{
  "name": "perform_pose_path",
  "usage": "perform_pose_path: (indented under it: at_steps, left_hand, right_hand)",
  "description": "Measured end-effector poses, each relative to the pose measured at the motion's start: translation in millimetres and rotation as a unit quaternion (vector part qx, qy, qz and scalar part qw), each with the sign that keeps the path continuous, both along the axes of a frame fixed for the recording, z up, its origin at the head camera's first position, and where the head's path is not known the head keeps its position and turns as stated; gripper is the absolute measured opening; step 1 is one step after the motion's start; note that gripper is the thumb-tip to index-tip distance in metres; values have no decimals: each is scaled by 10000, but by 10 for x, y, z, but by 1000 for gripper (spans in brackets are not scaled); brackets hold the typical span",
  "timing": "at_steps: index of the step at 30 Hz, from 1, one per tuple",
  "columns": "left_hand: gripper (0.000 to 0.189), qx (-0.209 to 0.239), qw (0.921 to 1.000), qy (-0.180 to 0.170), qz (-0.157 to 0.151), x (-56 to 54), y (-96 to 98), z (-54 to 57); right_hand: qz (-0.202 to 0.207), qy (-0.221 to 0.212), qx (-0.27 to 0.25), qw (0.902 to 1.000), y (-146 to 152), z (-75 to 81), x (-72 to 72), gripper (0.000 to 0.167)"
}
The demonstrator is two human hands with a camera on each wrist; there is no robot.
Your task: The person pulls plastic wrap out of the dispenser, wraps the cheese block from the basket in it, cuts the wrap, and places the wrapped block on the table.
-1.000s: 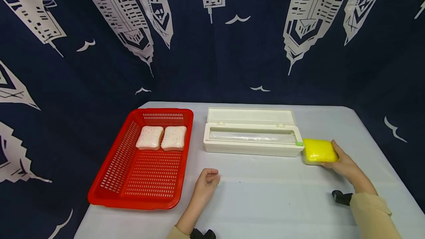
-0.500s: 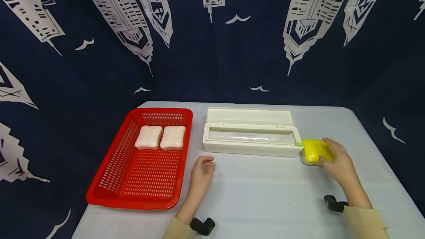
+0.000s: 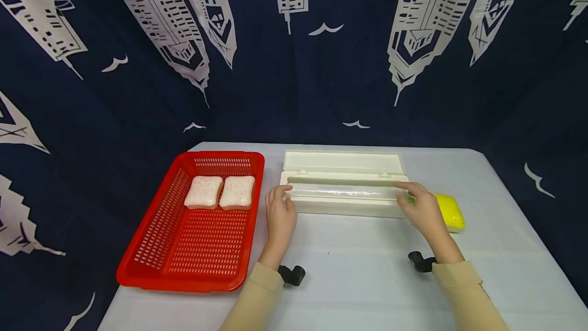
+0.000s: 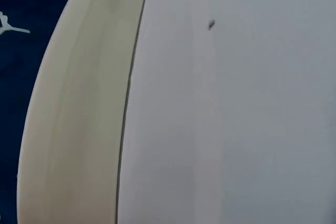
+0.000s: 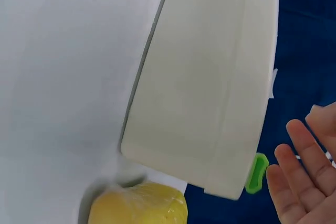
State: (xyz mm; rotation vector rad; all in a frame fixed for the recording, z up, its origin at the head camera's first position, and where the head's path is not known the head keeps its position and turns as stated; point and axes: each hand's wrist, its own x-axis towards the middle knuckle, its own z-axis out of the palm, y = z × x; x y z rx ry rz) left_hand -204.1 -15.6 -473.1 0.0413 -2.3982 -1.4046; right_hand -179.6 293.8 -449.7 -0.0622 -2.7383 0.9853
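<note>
A white cling film dispenser (image 3: 344, 209) lies on the table with its lid (image 3: 342, 161) tipped back and a film roll (image 3: 337, 191) inside. My left hand (image 3: 281, 218) is at the dispenser's left end, its fingers over the front rim. At the other end my right hand (image 3: 423, 212) reaches over the rim with nothing in its grasp. The right wrist view has its fingers (image 5: 304, 182) spread beside a green slider (image 5: 257, 173). A yellow block (image 3: 450, 213) in shiny film sits against the dispenser's right side, partly covered by the right hand.
To the left stands a red perforated basket (image 3: 184, 282) holding two bread slices (image 3: 204, 191) side by side. A white cloth covers the table (image 3: 353, 269). Behind hangs a dark blue curtain (image 3: 285, 91) with white building prints.
My right hand has let go of the yellow block and moved left to the dispenser's right end. My left hand has moved up and forward to its left end.
</note>
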Motion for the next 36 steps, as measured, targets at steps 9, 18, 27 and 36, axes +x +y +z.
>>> perform_pose_path:
  at_steps: [9,18,27,36]
  left_hand:
    - [35,-954,9953,99,-116,-248,14,-65]
    - [33,-1218,9919,-176,-322,-326,40,-126]
    - [32,-1538,9874,-184,-316,-344,29,-134]
    - [29,-1445,9890,-236,-226,-357,28,-91]
  right_hand:
    - [125,286,825,9961,-39,7,-190,37]
    - [-258,-183,1045,9940,-45,21,-315,36]
    - [-153,-663,1123,9913,-22,-5,-382,34]
    - [-254,-71,1196,9925,13,-85,-372,17]
